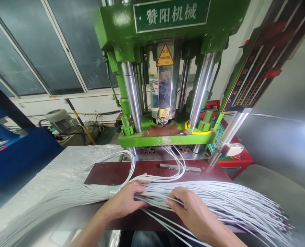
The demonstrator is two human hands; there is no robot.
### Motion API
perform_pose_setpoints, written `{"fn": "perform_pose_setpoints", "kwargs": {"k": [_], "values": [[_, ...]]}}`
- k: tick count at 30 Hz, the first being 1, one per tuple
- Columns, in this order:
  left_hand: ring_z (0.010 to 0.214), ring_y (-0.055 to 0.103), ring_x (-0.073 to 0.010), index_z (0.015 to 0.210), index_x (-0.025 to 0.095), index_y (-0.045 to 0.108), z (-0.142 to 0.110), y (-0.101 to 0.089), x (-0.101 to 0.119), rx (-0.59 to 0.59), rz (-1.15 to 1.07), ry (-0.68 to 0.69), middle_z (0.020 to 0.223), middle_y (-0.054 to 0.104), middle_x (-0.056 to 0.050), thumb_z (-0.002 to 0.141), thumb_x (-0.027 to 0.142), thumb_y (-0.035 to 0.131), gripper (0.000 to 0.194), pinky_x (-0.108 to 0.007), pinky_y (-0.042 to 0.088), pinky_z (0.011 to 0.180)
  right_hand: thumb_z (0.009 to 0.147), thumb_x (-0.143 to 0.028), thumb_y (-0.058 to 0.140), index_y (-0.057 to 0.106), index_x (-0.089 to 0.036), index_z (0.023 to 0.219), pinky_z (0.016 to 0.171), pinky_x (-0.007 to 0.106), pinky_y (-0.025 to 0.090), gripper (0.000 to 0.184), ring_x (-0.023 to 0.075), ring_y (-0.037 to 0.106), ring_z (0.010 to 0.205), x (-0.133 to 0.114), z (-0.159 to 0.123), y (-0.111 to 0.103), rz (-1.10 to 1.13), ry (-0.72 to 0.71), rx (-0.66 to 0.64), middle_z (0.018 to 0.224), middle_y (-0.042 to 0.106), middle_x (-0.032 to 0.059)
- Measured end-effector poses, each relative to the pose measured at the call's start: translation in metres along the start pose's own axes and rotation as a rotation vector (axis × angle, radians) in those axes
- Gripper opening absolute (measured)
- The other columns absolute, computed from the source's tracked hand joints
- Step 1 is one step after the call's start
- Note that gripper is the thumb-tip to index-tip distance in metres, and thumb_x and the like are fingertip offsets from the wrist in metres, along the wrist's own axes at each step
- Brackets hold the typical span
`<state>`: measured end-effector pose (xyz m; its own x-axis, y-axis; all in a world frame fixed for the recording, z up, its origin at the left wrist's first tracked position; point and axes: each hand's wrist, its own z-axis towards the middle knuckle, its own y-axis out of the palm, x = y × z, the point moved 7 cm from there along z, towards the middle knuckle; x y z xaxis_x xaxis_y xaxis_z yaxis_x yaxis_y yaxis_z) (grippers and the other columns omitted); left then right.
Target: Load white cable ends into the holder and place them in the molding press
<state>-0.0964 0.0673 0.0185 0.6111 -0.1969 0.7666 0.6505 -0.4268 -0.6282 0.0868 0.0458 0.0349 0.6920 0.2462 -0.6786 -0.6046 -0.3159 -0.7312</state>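
A thick bundle of white cables [219, 197] stretches across the dark red board in front of me. Stripped or coloured ends fan out at its right. My left hand [126, 200] curls its thumb and fingers around part of the bundle, near a clear wrap [111, 192]. To its right, my right hand [192, 207] pinches some of the same cables between thumb and fingers. A few strands hang loose below both hands, toward my lap. Several looped cables [182, 164] run from behind my left hand up under the press; their far ends are hidden.
A green press [168, 140] with steel columns stands beyond the dark red board [103, 173]. On the board lies a flat metal strip [193, 169]. A red control box [238, 157] is at the right. Plastic-covered table [72, 161] extends left, near blue equipment [26, 157].
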Motion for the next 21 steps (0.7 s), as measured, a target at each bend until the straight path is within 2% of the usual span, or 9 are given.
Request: {"fn": "perform_pose_setpoints", "kwargs": {"k": [2, 5, 7, 12, 15, 18, 21], "values": [[0.122, 0.042, -0.0182, 0.076, 0.028, 0.067, 0.000, 0.002, -0.003, 0.020, 0.015, 0.002, 0.125, 0.052, 0.003, 0.073, 0.023, 0.063, 0.007, -0.036, 0.031, 0.106, 0.089, -0.033, 0.043, 0.056, -0.021, 0.079, 0.069, 0.026, 0.033, 0.021, 0.0144, 0.051, 0.079, -0.001, -0.001, 0.000, -0.015, -0.006, 0.012, 0.080, 0.058, -0.0015], [0.115, 0.048, -0.0178, 0.074, 0.027, 0.069, 0.002, 0.005, -0.006, 0.009, -0.041, -0.009, 0.126, 0.051, 0.002, 0.074, 0.021, 0.059, 0.012, -0.036, 0.035, 0.102, 0.084, -0.032, 0.051, 0.058, -0.023, 0.087, 0.071, 0.027, 0.035, 0.011, 0.0151, 0.053, 0.081, 0.000, -0.001, 0.004, -0.052, 0.013, 0.007, 0.085, 0.059, -0.0016], [0.113, 0.050, -0.0178, 0.075, 0.027, 0.068, 0.004, 0.005, -0.006, 0.009, -0.036, -0.014, 0.126, 0.051, 0.002, 0.074, 0.020, 0.057, 0.013, -0.036, 0.037, 0.101, 0.080, -0.030, 0.056, 0.058, -0.025, 0.090, 0.071, 0.027, 0.035, 0.011, 0.0159, 0.054, 0.081, 0.002, 0.000, 0.009, -0.096, 0.015, -0.001, 0.087, 0.060, -0.0017], [0.128, 0.035, -0.0202, 0.079, 0.028, 0.064, 0.003, 0.002, -0.005, 0.037, 0.069, -0.003, 0.130, 0.048, 0.004, 0.078, 0.022, 0.053, 0.012, -0.041, 0.028, 0.108, 0.079, -0.024, 0.057, 0.059, -0.024, 0.091, 0.074, 0.031, 0.036, 0.012, 0.0198, 0.054, 0.086, 0.005, 0.005, 0.023, -0.235, -0.052, 0.026, 0.086, 0.061, -0.0006], [0.125, 0.039, -0.0189, 0.083, 0.025, 0.061, -0.001, -0.005, 0.002, 0.015, -0.039, 0.019, 0.133, 0.046, 0.001, 0.081, 0.027, 0.052, 0.009, -0.040, 0.027, 0.108, 0.080, -0.025, 0.057, 0.058, -0.022, 0.084, 0.072, 0.033, 0.036, 0.005, 0.0208, 0.051, 0.085, 0.004, 0.006, 0.024, -0.312, -0.082, 0.084, 0.085, 0.058, 0.0015], [0.125, 0.039, -0.0193, 0.083, 0.023, 0.060, -0.002, -0.008, 0.007, -0.014, -0.081, 0.022, 0.135, 0.044, -0.002, 0.080, 0.030, 0.055, 0.009, -0.040, 0.027, 0.109, 0.082, -0.024, 0.054, 0.057, -0.019, 0.073, 0.070, 0.033, 0.036, 0.011, 0.0202, 0.048, 0.083, -0.012, 0.003, 0.013, -0.374, -0.138, 0.199, 0.085, 0.055, 0.0041], [0.123, 0.041, -0.0221, 0.083, 0.023, 0.059, 0.000, -0.005, 0.006, 0.003, 0.045, 0.020, 0.131, 0.047, -0.002, 0.074, 0.035, 0.062, 0.015, -0.040, 0.029, 0.107, 0.082, -0.023, 0.054, 0.056, -0.018, 0.071, 0.070, 0.031, 0.037, 0.012, 0.0180, 0.048, 0.080, -0.040, -0.003, 0.001, -0.381, -0.242, 0.267, 0.081, 0.056, 0.0031]]}}
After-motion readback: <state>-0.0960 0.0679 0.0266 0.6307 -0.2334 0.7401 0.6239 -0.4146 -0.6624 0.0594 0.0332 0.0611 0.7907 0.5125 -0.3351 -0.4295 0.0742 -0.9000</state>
